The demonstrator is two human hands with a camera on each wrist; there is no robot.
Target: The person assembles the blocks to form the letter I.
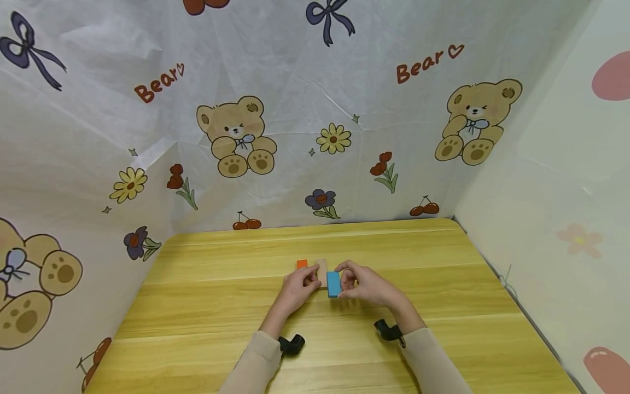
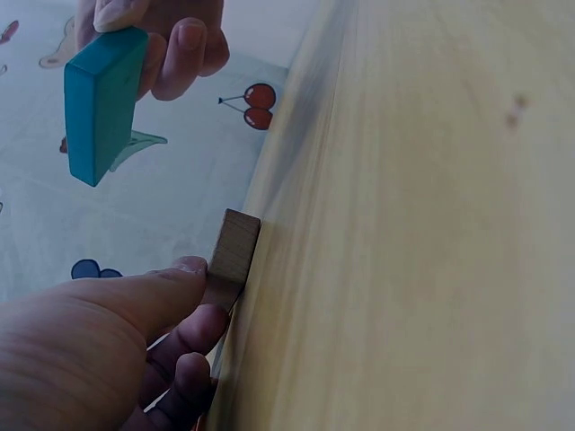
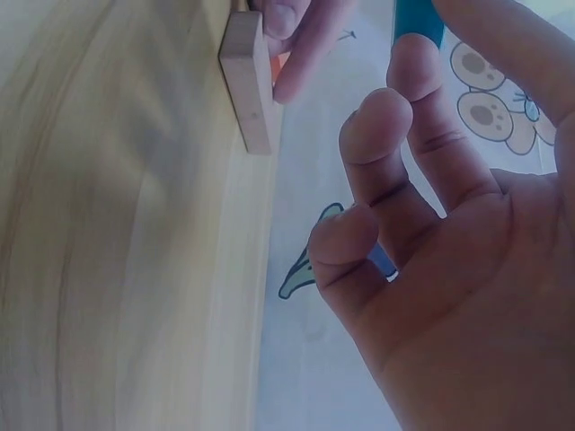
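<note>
Tan block (image 1: 322, 268) and blue block (image 1: 333, 284) are near the middle of a wooden table (image 1: 197, 306), one in each hand. Starting at the left, we see a pale curtain (image 1: 88, 126) printed with bears, bows and flowers, which also runs along the far side. Next comes the left hand (image 1: 297, 288), in a beige sleeve (image 1: 256, 358); its thumb and fingers close narrowly on the tan block, which rests on the table. Just past this hand, on the far side, we find an orange block (image 1: 302, 264), partly hidden by the fingers. To the right come the tan block, then the blue block, which the left wrist view shows us raised clear of the table. Last, the right hand (image 1: 369, 284) holds the blue block between thumb and index finger, with its other fingers bent. At far right we see a pale patterned wall (image 1: 556, 164).
</note>
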